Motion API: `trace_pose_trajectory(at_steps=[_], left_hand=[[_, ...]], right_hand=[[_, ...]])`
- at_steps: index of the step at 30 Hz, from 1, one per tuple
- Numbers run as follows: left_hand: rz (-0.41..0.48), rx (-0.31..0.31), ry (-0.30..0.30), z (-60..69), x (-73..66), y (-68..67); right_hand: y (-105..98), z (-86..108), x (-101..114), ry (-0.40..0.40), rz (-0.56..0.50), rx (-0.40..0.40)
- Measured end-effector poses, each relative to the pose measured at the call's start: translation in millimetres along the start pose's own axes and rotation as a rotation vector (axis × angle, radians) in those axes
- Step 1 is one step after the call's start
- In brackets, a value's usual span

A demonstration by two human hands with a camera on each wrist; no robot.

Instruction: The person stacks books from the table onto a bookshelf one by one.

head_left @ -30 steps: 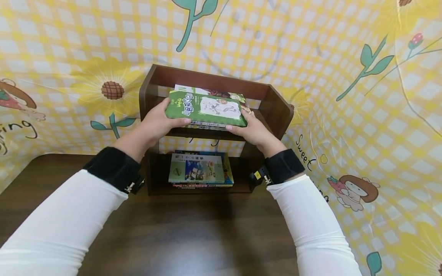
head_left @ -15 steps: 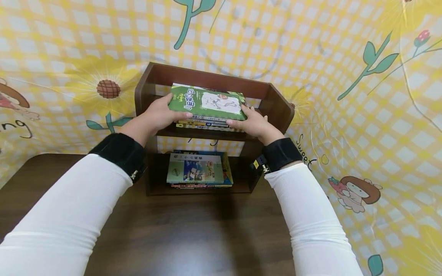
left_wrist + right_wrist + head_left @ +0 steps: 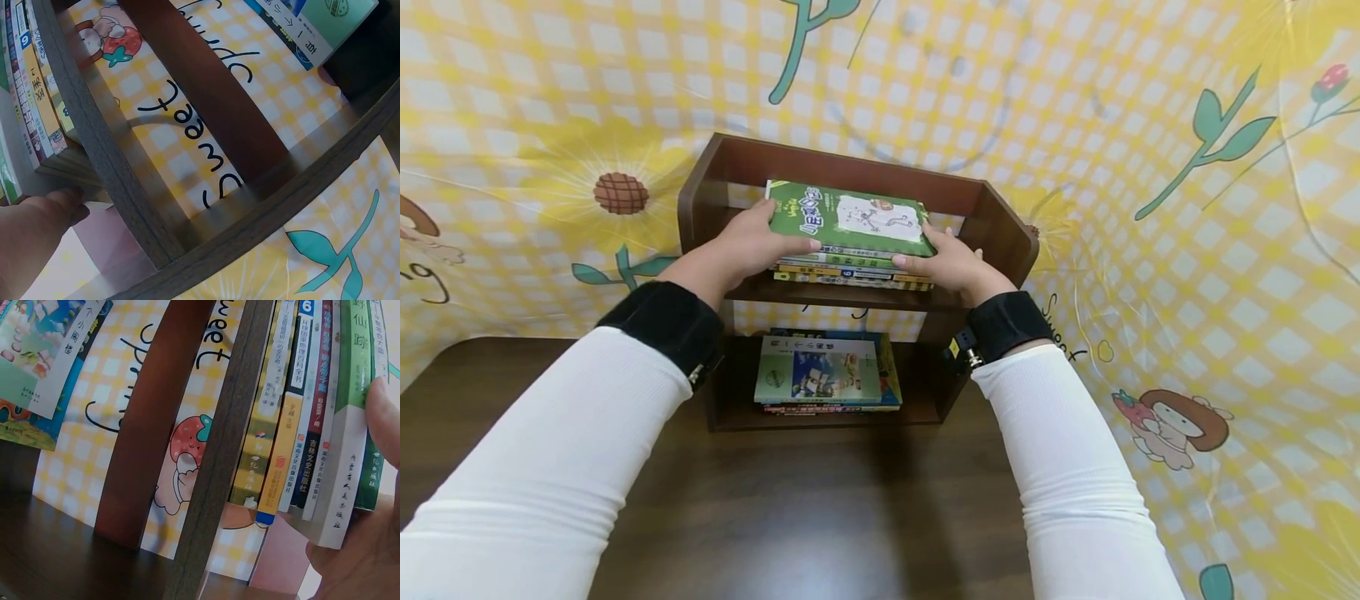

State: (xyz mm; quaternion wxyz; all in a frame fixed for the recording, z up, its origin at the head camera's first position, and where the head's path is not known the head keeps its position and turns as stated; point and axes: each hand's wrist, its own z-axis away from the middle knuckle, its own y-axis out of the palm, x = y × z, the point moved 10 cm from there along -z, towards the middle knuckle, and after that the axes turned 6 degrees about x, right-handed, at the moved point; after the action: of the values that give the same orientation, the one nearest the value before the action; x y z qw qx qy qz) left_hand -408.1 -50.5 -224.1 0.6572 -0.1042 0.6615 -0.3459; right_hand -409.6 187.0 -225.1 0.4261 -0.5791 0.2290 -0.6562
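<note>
A green paperback book (image 3: 850, 221) with a white cartoon panel lies on top of a stack of books (image 3: 853, 275) on the upper shelf. My left hand (image 3: 745, 250) grips its left end, thumb along the spine side. At the opposite end, my right hand (image 3: 951, 265) holds it with the thumb in front. The right wrist view shows the thumb against the uppermost spines, next to a white-and-green book (image 3: 347, 481); the fingers go behind the stack's end. In the left wrist view, the left hand (image 3: 37, 234) touches the book ends, its fingertips partly hidden.
The brown two-tier bookshelf (image 3: 850, 160) has raised side panels close to both hands. Another pile of books, topped by a pale green one (image 3: 820, 375), lies on the lower shelf. Patterned yellow cloth (image 3: 1150, 167) hangs behind, and a dark wooden tabletop (image 3: 805, 508) extends in front.
Both hands have moved the green book backward over the stack, and yellow spines beneath it have come into sight. It now covers the book that showed behind it. The head view has shifted slightly.
</note>
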Motion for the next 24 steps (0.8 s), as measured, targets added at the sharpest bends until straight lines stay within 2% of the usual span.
trace_pose_trajectory(at_steps=[4,16,24], left_hand=[[-0.017,0.014,-0.015,-0.7,-0.8,0.3],[-0.002,-0.009,-0.017,-3.1,-3.5,0.2],[0.007,-0.029,-0.020,-8.2,-2.0,2.7]], right_hand=[[-1,0.2,0,-0.002,-0.012,0.001],[0,-3.6,-3,-0.005,-0.192,0.051],[0,-11.7,-6,0.016,-0.206,0.048]])
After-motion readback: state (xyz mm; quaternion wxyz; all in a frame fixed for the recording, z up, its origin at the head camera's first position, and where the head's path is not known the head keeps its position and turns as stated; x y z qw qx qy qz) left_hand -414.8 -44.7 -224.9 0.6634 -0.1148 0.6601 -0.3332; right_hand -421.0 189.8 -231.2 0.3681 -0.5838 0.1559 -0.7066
